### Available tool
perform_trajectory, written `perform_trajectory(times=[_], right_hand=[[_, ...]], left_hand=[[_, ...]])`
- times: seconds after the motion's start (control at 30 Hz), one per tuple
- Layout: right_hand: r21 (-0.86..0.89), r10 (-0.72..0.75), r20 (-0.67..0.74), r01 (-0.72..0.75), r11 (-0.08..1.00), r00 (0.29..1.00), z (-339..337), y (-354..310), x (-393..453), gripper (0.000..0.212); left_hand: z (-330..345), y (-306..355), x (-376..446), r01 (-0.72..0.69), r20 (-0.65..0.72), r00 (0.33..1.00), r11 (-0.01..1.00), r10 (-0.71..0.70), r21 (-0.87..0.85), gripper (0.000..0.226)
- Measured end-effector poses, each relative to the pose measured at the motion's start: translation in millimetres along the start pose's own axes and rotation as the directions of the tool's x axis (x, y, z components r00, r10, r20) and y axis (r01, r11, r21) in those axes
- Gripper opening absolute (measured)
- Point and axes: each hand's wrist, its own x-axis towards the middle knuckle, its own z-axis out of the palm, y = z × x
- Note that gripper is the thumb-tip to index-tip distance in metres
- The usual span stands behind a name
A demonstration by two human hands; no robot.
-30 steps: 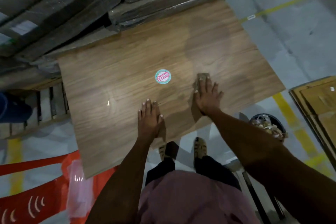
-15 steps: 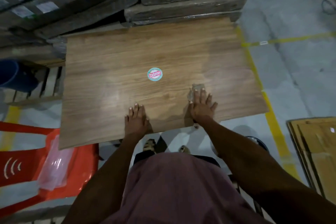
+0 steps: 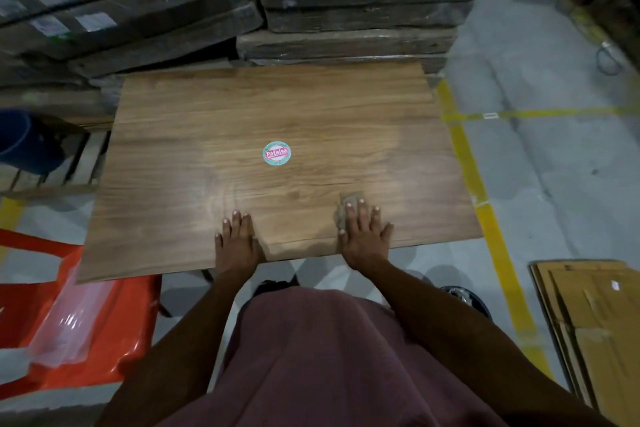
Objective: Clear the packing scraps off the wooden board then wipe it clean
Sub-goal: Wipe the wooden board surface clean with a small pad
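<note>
The wooden board (image 3: 277, 114) lies flat in front of me, with a round green and red sticker (image 3: 276, 153) near its middle. My right hand (image 3: 363, 236) presses flat on a small beige cloth (image 3: 346, 204) near the board's front edge, right of centre; most of the cloth is hidden under my fingers. My left hand (image 3: 237, 243) rests flat on the board's front edge with fingers together and nothing in it. I see no loose scraps on the board.
Wrapped stacks of flat packs (image 3: 346, 10) stand behind the board. An orange plastic chair (image 3: 86, 322) with clear plastic film is at the lower left, a blue bucket (image 3: 24, 142) at the left. Flattened cardboard (image 3: 595, 322) lies at the right; a dark bin (image 3: 467, 298) sits by my right arm.
My right hand with the cloth has drawn back toward the board's front edge. My head has moved, so the board now looks squarer. The left hand stays at the front edge.
</note>
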Motion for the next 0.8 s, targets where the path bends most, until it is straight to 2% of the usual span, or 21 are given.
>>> perform_trajectory(times=[0.07, 0.2, 0.27, 0.37, 0.5, 0.6, 0.67, 0.73, 0.8], right_hand=[[-0.006, -0.052, 0.037, 0.052, 0.999, 0.998, 1.0, -9.3, -8.5, 0.069], [-0.093, -0.365, 0.158, 0.381, 0.92, 0.918, 13.3, -39.1, -24.3, 0.064], [-0.1, -0.399, 0.207, 0.425, 0.9, 0.893, 17.2, -40.8, -26.3, 0.063], [-0.077, -0.332, 0.232, 0.358, 0.931, 0.914, 14.5, -27.0, -23.4, 0.063], [0.023, -0.046, 0.167, 0.043, 0.999, 0.985, 5.0, 12.7, -24.0, 0.064], [0.137, 0.159, 0.142, -0.179, 0.974, 0.977, 1.0, 29.6, -31.4, 0.065], [0.119, 0.168, 0.112, -0.181, 0.976, 0.98, 3.6, 23.8, -32.5, 0.068], [0.078, 0.069, 0.106, -0.078, 0.994, 0.992, 10.9, 8.3, -34.9, 0.071], [0.042, -0.058, 0.13, 0.053, 0.998, 0.99, 16.5, -7.8, -38.6, 0.074]], left_hand=[[1.5, 6.2, -3.3, 0.035, -0.004, 0.999, 0.999, -0.035, 0.008, 0.062], [-4.3, 25.2, -5.8, 0.078, 0.028, 0.996, 0.996, -0.08, 0.038, 0.069], [-4.6, 26.4, -7.5, 0.071, 0.026, 0.997, 0.996, -0.072, 0.044, 0.068], [-3.0, 15.0, -7.2, 0.014, 0.044, 0.999, 0.999, -0.016, 0.039, 0.068], [-4.2, 3.4, -5.6, -0.036, 0.063, 0.998, 0.996, 0.031, 0.079, 0.067], [-6.9, 9.3, -4.6, -0.079, 0.106, 0.992, 0.991, 0.068, 0.106, 0.068], [-9.5, 12.9, 3.1, -0.183, 0.11, 0.98, 0.973, 0.168, 0.144, 0.067], [-8.0, 13.7, 12.6, -0.303, 0.145, 0.948, 0.943, 0.283, 0.139, 0.065], [-8.2, 14.9, 18.7, -0.367, 0.169, 0.922, 0.925, 0.348, 0.096, 0.072]])
